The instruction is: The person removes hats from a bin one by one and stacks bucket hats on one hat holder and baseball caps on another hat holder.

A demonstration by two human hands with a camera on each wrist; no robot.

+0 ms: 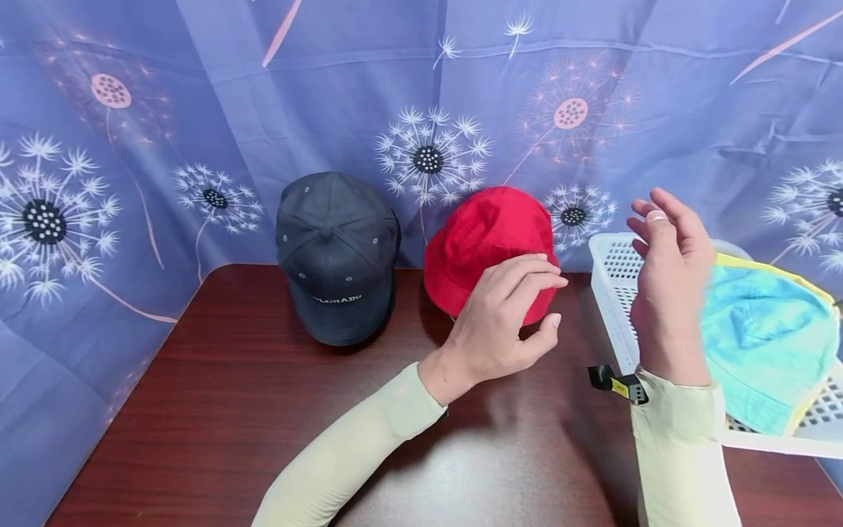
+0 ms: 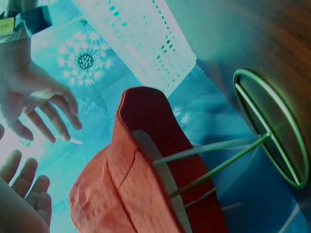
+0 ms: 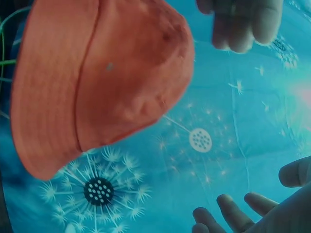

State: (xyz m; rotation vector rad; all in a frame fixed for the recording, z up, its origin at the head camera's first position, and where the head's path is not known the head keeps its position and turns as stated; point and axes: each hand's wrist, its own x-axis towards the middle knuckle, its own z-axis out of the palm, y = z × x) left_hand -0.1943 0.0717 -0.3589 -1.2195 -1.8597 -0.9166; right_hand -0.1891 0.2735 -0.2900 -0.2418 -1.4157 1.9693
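A red bucket hat (image 1: 490, 234) sits on a wire stand (image 2: 262, 138), whose ring base rests by the dark table. In front of it my left hand (image 1: 503, 315) hovers with loosely bent, spread fingers, overlapping the hat's right side in the head view. The left wrist view shows space between those fingers and the hat. My right hand (image 1: 675, 285) is raised at the left side of a white basket (image 1: 609, 322), fingers relaxed, palm turned toward the left hand. Nothing is held in either hand. A light blue bucket hat with yellow edging (image 1: 767, 329) lies in the basket.
To the left of the red hat stands a dark navy baseball cap (image 1: 336, 249) with white lettering, brim facing forward. A blue curtain with dandelion prints (image 1: 342, 95) hangs right behind the brown table (image 1: 217, 410). A black strap (image 1: 619, 384) is on the right wrist.
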